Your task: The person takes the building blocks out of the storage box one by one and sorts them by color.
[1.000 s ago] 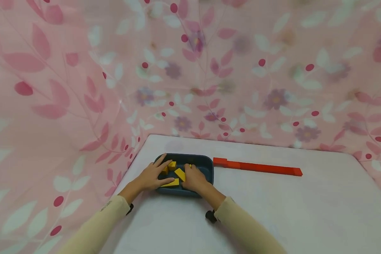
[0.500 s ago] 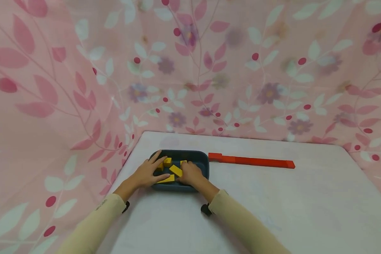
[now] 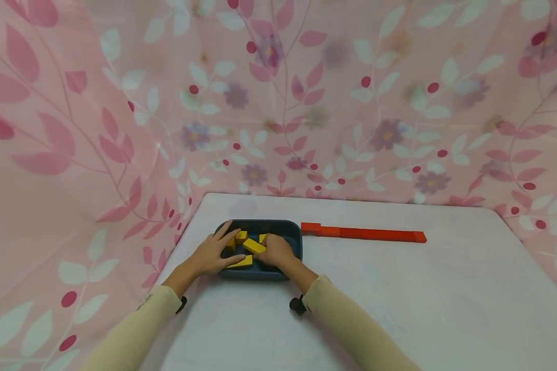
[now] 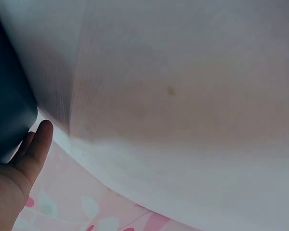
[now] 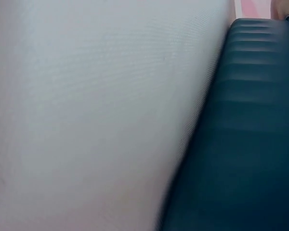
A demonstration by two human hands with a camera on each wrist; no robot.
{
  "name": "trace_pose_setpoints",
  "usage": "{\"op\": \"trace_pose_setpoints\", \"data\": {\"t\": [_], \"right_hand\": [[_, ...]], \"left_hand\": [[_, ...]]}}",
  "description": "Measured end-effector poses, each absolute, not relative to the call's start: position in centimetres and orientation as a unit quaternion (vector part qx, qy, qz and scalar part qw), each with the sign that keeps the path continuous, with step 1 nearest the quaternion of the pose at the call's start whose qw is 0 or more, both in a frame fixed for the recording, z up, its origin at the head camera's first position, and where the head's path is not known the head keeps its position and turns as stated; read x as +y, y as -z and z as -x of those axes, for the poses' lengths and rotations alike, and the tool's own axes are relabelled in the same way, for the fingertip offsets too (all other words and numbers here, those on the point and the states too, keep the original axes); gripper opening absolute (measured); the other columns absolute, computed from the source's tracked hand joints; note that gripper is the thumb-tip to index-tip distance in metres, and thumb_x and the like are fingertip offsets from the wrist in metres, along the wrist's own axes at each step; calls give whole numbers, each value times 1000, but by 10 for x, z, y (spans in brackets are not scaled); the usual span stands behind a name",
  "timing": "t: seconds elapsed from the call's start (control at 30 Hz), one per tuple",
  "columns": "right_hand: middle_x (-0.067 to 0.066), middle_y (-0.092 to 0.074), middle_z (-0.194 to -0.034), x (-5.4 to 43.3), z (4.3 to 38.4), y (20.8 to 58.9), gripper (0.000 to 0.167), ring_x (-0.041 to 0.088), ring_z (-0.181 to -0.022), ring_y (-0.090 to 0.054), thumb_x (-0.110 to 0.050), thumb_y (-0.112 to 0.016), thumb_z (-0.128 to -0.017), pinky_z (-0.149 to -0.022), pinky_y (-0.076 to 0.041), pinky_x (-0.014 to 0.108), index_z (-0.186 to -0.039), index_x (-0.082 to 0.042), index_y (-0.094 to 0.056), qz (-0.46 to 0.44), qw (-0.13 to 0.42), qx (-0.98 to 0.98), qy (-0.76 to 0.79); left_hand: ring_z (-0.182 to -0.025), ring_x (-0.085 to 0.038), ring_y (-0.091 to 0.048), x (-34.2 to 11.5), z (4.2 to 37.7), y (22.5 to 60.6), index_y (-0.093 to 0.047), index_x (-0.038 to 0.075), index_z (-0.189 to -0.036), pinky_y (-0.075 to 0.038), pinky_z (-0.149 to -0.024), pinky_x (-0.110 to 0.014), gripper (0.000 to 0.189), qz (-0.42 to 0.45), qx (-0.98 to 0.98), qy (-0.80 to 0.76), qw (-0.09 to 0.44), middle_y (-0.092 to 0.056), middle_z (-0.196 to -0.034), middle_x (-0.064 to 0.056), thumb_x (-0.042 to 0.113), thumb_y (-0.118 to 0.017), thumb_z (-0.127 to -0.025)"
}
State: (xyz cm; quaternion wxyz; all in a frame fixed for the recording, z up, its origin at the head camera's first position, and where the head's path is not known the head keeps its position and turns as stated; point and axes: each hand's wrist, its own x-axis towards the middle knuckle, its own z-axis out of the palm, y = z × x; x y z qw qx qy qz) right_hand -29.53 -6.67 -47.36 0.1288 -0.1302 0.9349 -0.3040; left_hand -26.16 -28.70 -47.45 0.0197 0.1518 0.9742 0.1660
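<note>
Left hand (image 3: 210,256) splaying over dark-blue rectangular tray (image 3: 255,275) | right hand (image 3: 278,250), grip unclear, apparently picking yellow square-edged block (image 3: 262,238) partly beneath it | next calling for secure pinch

The left forearm (image 3: 127,330) and right forearm (image 3: 355,327) angle inward. The left hand (image 3: 209,256) spreads its fingers, thumb extended toward the right hand (image 3: 279,252), which sits near but apart, its fingers curled.

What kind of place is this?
Probably a makeshift indoor tabletop workspace: pink floral fabric rises behind a white-covered table, which bears a dark blue tray of yellow blocks.
</note>
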Motion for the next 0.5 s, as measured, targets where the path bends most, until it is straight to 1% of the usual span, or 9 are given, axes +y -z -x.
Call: {"op": "trace_pose_setpoints", "data": {"t": [0.07, 0.2, 0.37, 0.5], "right_hand": [[5, -68, -104, -66, 295, 474, 45, 17, -84, -58, -38, -82, -80, -86, -56, 37, -108, -5, -68, 129, 128, 930, 319], [4, -69, -102, -67, 296, 473, 44, 16, -82, -58, -38, -82, -80, -84, -57, 34, -107, -6, -69, 140, 110, 925, 335], [2, -69, -100, -65, 294, 468, 41, 15, -81, -57, -40, -80, -82, -83, -56, 30, -108, -9, -71, 176, 63, 923, 337], [2, -69, -106, -62, 289, 468, 42, 14, -87, -59, -42, -77, -84, -85, -56, 27, -112, -11, -70, 216, 18, 910, 352]], "left_hand": [[-133, -49, -43, -287, 261, 475, -33, 28, -155, -39, -104, -68, 84, -150, 974, -170, 20, -10, -168, -3, 73, -53, -86], [-133, -49, -43, -287, 262, 475, -33, 29, -155, -39, -104, -68, 85, -146, 974, -174, 18, -10, -168, -3, 74, -53, -86], [-131, -51, -44, -287, 263, 473, -34, 28, -155, -40, -103, -68, 85, -147, 975, -168, 13, -11, -168, -4, 74, -53, -86], [-129, -50, -45, -287, 263, 474, -35, 24, -155, -41, -103, -67, 86, -151, 974, -167, 16, -11, -168, -5, 72, -54, -86]]}}
